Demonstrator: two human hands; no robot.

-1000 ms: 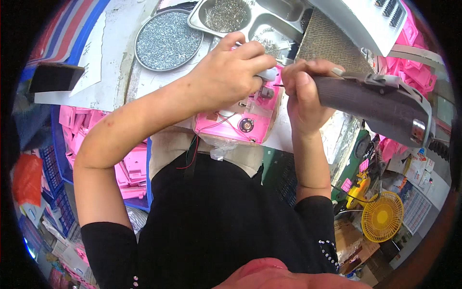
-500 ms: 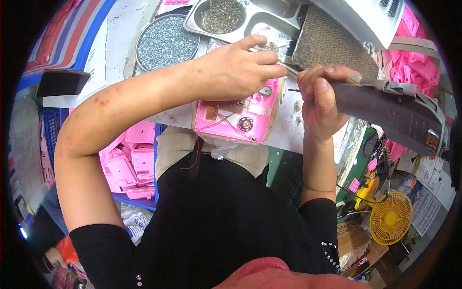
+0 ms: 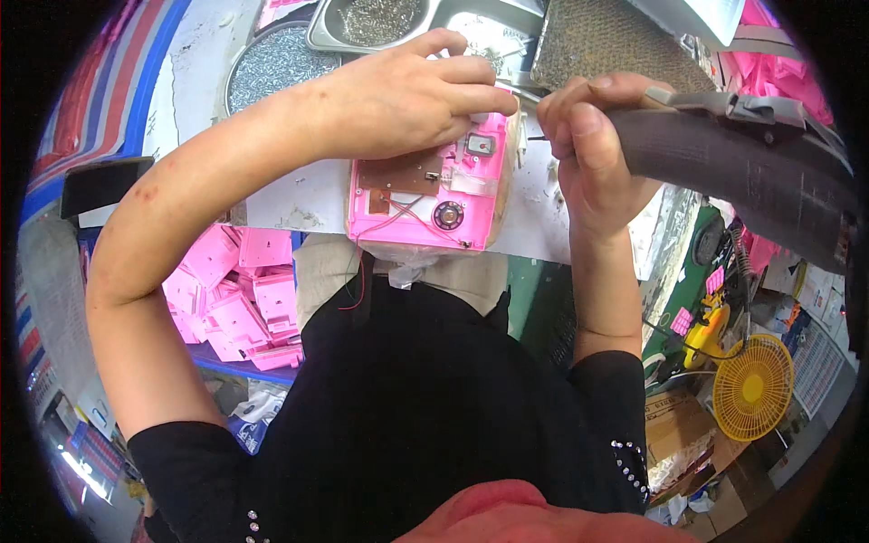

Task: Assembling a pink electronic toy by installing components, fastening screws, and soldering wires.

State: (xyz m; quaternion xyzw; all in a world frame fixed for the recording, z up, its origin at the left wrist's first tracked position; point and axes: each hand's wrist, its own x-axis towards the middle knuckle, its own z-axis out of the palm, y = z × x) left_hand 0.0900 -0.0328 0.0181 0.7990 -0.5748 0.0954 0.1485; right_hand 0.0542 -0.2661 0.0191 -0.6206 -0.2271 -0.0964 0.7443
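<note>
A white desk (image 3: 539,222) spans the upper middle. The right hand (image 3: 597,154) grips a long dark power tool (image 3: 715,149), its thin bit pointing left toward the casing. Beyond, a metal tray (image 3: 320,42) holds small metal parts. The open pink casing (image 3: 431,192) lies at the desk's near edge; the left hand (image 3: 407,100) covers its far part, fingers bent and parted, anything pinched hidden. Inside sits a small round speaker (image 3: 448,215).
</note>
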